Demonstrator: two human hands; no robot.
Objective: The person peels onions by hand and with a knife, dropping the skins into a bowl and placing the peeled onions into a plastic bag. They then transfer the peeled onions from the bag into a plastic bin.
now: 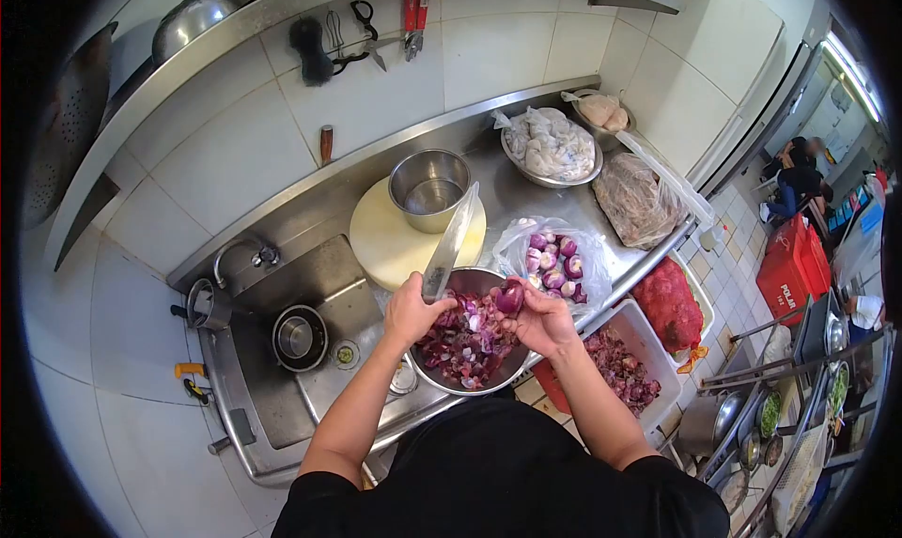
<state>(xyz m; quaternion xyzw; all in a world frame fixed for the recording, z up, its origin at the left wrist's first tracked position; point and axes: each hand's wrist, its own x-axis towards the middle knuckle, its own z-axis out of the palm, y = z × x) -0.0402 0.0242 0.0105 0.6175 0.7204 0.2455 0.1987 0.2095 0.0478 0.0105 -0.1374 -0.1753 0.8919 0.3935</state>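
My left hand (412,314) is closed around a wide-bladed kitchen knife (454,237), its blade pointing up and away from me. Between the fingers of my right hand (547,322) is a red onion (510,296). Both hands are over a metal bowl (519,361) filled with purple onion skins and trimmings (465,345). Just beyond, a clear plastic bag (594,247) holds several peeled red onions (554,267). Behind the knife, a metal pot (430,186) stands on a round, pale cutting board (371,228). My left hand hides the knife's handle.
A sink (282,397) with a nested pan (301,339) lies at left. Bagged food fills a bowl (552,148) at the back. At right are a bin of onion skins (625,374), a red mesh sack (669,303) and a red cooler (794,265). People sit far right.
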